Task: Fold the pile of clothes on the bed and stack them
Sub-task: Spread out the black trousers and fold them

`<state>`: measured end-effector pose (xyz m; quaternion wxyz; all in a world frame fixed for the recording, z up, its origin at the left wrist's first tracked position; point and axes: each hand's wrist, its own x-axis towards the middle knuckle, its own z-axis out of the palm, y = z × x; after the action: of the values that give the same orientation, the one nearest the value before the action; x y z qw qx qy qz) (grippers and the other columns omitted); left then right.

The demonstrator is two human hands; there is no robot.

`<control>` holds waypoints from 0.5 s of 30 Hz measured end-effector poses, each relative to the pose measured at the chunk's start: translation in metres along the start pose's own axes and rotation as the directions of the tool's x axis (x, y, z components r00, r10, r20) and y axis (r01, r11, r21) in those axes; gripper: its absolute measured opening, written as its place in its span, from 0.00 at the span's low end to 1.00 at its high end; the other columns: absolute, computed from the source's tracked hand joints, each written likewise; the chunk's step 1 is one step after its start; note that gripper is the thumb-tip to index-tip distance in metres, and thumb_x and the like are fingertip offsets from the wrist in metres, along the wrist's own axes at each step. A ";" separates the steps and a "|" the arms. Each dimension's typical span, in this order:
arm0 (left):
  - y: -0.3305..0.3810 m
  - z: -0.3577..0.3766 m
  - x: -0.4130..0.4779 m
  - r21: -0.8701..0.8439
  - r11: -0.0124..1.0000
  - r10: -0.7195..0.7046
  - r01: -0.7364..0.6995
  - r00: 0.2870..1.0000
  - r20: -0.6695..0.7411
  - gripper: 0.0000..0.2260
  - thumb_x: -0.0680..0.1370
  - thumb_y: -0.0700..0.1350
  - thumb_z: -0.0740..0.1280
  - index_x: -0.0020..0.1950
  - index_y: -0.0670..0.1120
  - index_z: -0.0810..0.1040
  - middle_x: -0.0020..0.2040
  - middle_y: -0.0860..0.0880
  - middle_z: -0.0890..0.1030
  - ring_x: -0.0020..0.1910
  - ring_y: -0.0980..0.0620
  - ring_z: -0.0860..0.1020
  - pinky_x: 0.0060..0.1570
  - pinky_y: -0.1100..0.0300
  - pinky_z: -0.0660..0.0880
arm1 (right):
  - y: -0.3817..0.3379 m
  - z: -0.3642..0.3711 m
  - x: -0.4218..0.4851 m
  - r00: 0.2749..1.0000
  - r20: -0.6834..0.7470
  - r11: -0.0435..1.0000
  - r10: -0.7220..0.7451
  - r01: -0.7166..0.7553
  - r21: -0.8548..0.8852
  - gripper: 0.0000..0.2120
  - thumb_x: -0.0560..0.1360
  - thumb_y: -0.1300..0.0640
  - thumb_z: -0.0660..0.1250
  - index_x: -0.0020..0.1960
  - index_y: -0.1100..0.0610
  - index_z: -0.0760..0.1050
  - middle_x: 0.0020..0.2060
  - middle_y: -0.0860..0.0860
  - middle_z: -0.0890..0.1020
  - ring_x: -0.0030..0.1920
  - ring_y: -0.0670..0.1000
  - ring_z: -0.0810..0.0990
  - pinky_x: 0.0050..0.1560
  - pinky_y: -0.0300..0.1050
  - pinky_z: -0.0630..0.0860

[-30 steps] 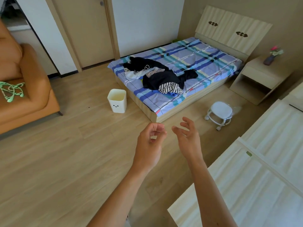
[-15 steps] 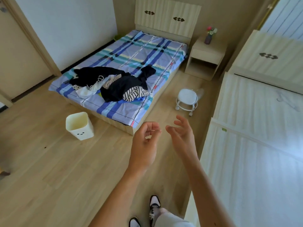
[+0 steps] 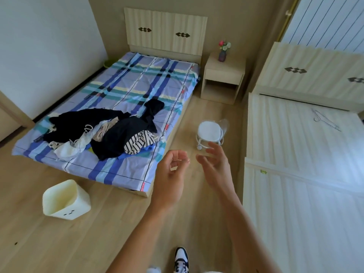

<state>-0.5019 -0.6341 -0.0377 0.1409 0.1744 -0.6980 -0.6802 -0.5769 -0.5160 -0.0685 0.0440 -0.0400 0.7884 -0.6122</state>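
**Both hands empty in the air, clothes pile unfolded on the bed**

The left hand (image 3: 171, 174) was raised over the wooden floor (image 3: 59, 243), fingers loosely curled toward the thumb, gripping nothing. The right hand (image 3: 216, 167) was just beside it, apart from it, with fingers spread and relaxed, also empty. Neither hand touched any cloth.

The pile of clothes (image 3: 102, 133) lay unfolded on the bed (image 3: 137, 81), toward the foot end and well apart from both hands. A big dark garment (image 3: 120, 136) lay on top, with one dark part trailing toward the headboard (image 3: 165, 30). A black-and-white striped top (image 3: 138, 142) was at the pile's near-right edge, lying on something blue (image 3: 136, 153). A crumpled white piece (image 3: 66, 149) was on the pile's left-front side, with beige fabric (image 3: 102, 133) bunched in the middle. There was no folded stack anywhere on the plaid sheet.

A cream waste bin (image 3: 66, 200) stood on the floor near the foot corner of the bed. A small white wheeled stool (image 3: 209, 133) stood on the floor between the bed and a second, bare bed frame (image 3: 295, 154) on the right, partly behind the right hand's fingertips. A thin wire hanger (image 3: 325, 121) lay on that frame. The nightstand (image 3: 223, 75) beside the headboard carried a purple vase of flowers (image 3: 222, 54). One blue-and-white shoe (image 3: 181, 260) showed at the bottom edge.
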 end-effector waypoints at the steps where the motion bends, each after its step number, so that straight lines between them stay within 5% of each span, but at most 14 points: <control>1: -0.001 0.001 0.017 -0.008 1.000 -0.013 0.013 1.000 -0.001 0.09 0.74 0.51 0.66 0.51 0.50 0.80 0.51 0.53 0.83 0.55 0.53 0.80 0.52 0.60 0.74 | -0.001 0.005 0.016 1.000 0.004 1.000 0.005 -0.005 -0.007 0.25 0.77 0.53 0.72 0.72 0.52 0.69 0.62 0.50 0.78 0.55 0.46 0.82 0.50 0.37 0.77; 15: -0.012 0.009 0.277 0.008 1.000 -0.011 0.010 0.992 0.122 0.06 0.77 0.49 0.67 0.51 0.50 0.80 0.49 0.55 0.83 0.52 0.55 0.81 0.51 0.61 0.74 | -0.009 0.074 0.234 0.993 -0.072 0.993 0.091 -0.096 -0.073 0.26 0.77 0.53 0.71 0.73 0.51 0.68 0.62 0.48 0.77 0.49 0.37 0.79 0.41 0.28 0.72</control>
<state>-0.7546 -0.7465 -0.0614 0.0938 0.1366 -0.7070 -0.6875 -0.8003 -0.6164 -0.0827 0.0441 0.0162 0.8133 -0.5799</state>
